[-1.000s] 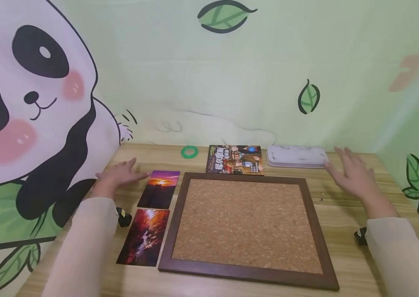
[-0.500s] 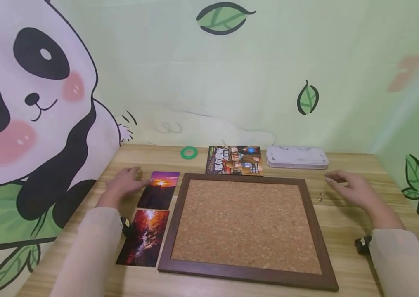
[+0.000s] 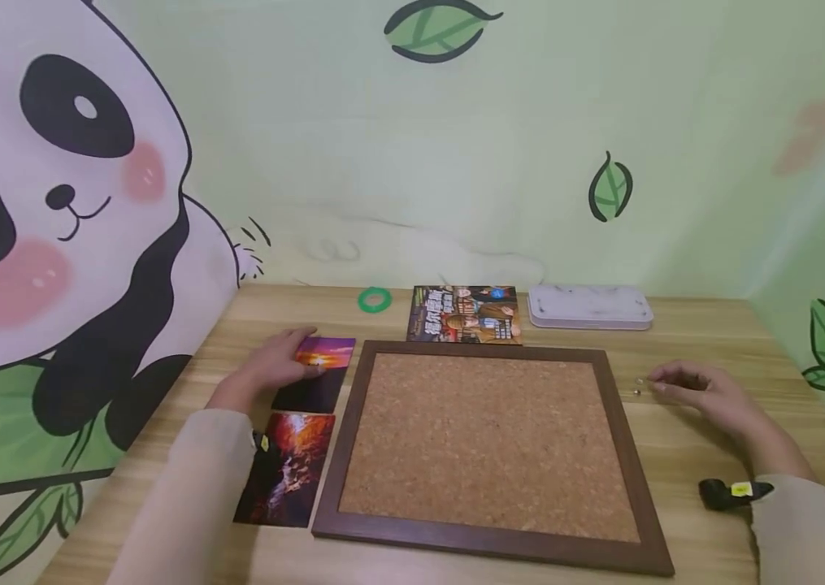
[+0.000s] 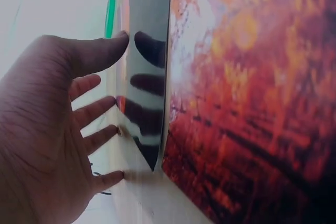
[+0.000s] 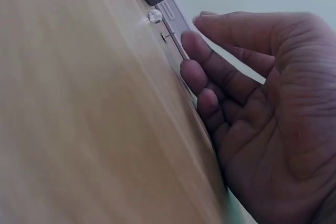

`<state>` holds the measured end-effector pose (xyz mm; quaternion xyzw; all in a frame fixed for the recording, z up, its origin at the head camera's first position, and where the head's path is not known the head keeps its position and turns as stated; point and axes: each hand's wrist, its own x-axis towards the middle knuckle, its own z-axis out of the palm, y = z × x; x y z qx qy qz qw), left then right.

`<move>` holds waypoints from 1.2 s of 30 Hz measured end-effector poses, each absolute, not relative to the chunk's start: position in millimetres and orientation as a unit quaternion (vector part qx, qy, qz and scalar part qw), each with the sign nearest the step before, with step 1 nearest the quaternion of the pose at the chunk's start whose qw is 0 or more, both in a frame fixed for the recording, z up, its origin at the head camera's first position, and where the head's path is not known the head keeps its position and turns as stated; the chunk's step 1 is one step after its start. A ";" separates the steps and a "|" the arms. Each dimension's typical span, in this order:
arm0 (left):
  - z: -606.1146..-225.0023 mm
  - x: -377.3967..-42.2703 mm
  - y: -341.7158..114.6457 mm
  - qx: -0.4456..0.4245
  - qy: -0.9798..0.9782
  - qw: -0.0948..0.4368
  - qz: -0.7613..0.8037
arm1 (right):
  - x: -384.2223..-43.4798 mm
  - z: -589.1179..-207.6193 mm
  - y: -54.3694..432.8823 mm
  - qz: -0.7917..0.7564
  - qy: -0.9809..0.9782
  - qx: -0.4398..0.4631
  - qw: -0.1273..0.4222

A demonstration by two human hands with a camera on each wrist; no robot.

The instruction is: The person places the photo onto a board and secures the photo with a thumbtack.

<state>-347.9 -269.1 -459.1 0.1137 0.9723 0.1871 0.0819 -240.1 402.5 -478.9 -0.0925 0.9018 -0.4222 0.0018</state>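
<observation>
My left hand [image 3: 276, 363] is over the upper left part of a sunset photo [image 3: 313, 390], its thumb overlapping the picture and its fingers reaching past the left edge. In the left wrist view the fingers are spread and mirrored in the glossy sunset photo [image 4: 149, 3]. A red forest photo [image 3: 288, 471] lies just below. My right hand [image 3: 712, 402] is low over the table, fingers loosely bent and holding nothing. Its fingertips are right beside two small tacks [image 3: 638, 392]; the right wrist view shows one clear round head [image 5: 155, 16] and a thin metal point [image 5: 170, 35].
A cork board [image 3: 485, 447] with a brown wooden frame lies flat between the hands. Behind it are a green tape ring [image 3: 363, 300], an illustrated card [image 3: 463, 315] and a white tin case [image 3: 590, 307]. A panda-printed wall stands at the table's far side.
My left hand has moved right onto the sunset photo. The right hand has come down and toward me from beside the tin case to the tacks, its fingers bending.
</observation>
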 end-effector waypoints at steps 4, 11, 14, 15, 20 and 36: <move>-453.8 -348.2 -263.4 0.122 0.971 0.091 0.182 | -237.8 -477.8 399.3 -0.424 0.896 -0.134 -0.024; -448.6 -353.1 -258.2 0.120 0.975 0.110 0.151 | -237.4 -483.2 390.6 -0.385 0.912 -0.139 -0.041; -446.6 -356.0 -258.2 0.105 0.976 0.127 0.145 | -237.8 -486.1 388.8 -0.375 0.917 -0.126 -0.040; -445.6 -356.8 -258.1 0.102 0.975 0.131 0.145 | -238.0 -486.7 388.4 -0.375 0.918 -0.123 -0.040; -441.6 -361.6 -257.2 0.089 0.973 0.146 0.157 | -238.4 -487.9 386.7 -0.365 0.923 -0.116 -0.032; -440.4 -373.4 -262.2 0.065 0.971 0.158 0.168 | -239.3 -482.8 383.8 -0.332 0.937 -0.107 -0.033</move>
